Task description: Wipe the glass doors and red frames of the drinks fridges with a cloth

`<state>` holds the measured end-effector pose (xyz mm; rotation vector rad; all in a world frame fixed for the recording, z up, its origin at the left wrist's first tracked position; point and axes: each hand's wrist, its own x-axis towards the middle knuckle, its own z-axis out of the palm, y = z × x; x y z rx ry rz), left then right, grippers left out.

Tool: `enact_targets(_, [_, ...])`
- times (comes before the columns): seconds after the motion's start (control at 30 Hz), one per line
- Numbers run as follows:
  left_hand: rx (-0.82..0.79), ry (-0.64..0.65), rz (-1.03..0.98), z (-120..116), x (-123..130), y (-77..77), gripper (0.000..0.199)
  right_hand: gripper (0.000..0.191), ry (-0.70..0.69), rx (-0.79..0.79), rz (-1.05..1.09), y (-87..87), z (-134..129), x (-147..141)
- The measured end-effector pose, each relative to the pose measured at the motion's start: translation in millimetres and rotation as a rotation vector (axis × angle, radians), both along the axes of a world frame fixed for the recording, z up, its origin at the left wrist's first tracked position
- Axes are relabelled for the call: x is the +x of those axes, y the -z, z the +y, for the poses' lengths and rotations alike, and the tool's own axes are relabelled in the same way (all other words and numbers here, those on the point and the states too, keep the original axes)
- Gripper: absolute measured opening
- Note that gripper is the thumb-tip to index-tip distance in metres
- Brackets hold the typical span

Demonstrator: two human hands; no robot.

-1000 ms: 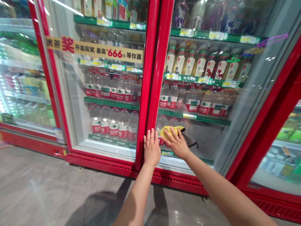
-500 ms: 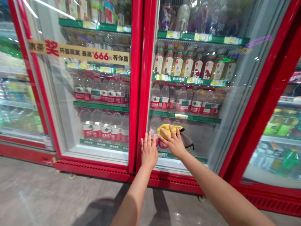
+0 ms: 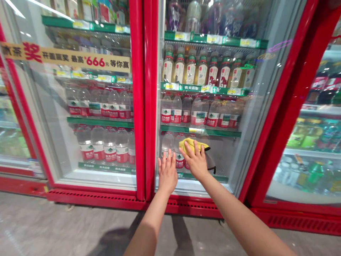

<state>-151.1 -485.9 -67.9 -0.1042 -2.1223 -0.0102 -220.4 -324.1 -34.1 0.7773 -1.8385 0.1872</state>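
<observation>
My right hand [image 3: 195, 160] lies with its fingers spread over a yellow cleaning cloth [image 3: 194, 145], pressing it to the lower part of the glass door [image 3: 221, 156]. The cloth has a dark edge, and a grey flap of it hangs out to the right of the hand. Just left of it, my left hand [image 3: 167, 173] rests flat near the glass with fingers stretched out and nothing in them. Behind the glass, red-labelled water bottles [image 3: 167, 145] stand on the bottom shelf, partly hidden by both hands.
A red frame post [image 3: 150, 106] parts this door from the left door, which bears a yellow printed strip [image 3: 87, 60]. Green-edged shelves [image 3: 199, 131] hold several rows of bottles. Another drinks fridge [image 3: 306, 153] stands at right. Grey floor [image 3: 66, 224] lies below.
The view has shifted, so the fridge appears farther left. Both hands and the cloth have moved slightly right relative to the door. The right hand remains on the cloth.
</observation>
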Motion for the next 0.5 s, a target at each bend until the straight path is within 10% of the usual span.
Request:
enact_targets(0.13, [-0.015, 0.011, -0.009, 6, -1, -0.6, 0.079, 0.059, 0.039, -0.233, -0.004, -23.5, 18, -12])
enact_targets(0.27, [-0.021, 0.019, -0.021, 11, -1, -0.5, 0.079, 0.049, -0.05, -0.41, 0.121, 3.6, 43, -20])
enact_targets(0.37, [-0.04, 0.025, -0.031, 19, -1, -1.0, 0.081, 0.039, -0.089, -0.352, 0.19, 22.6, 47, -19])
enact_targets(0.5, [-0.107, 0.064, -0.048, 28, 1, -4.3, 0.083, 0.041, -0.052, -0.239, 0.148, 4.3, 61, -20])
